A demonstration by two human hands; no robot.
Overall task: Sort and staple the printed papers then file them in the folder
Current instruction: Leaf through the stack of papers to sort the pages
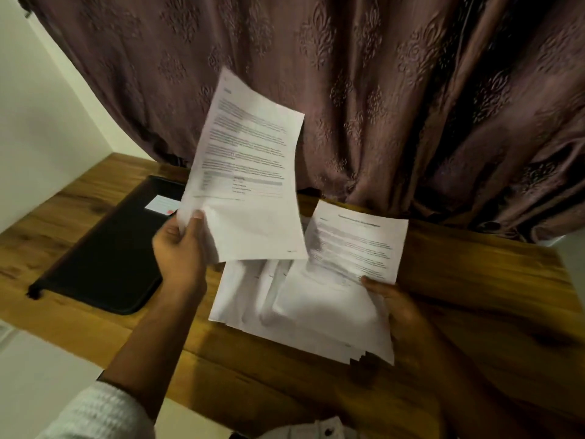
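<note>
My left hand [180,248] pinches the lower left corner of a printed sheet [247,172] and holds it raised above the table, its text facing me. My right hand [399,307] grips the right edge of a stack of printed papers [316,299], whose top sheet [361,242] lifts at its far end. The stack fans out over the wooden table [474,280]. A black zipped folder [104,258] with a white label lies closed on the table to the left of my left hand.
A brown patterned curtain [380,90] hangs right behind the table and brushes its far edge. A white wall [41,122] stands at the left. The table's near edge runs in front of me, with a white sleeve [104,413] at the lower left.
</note>
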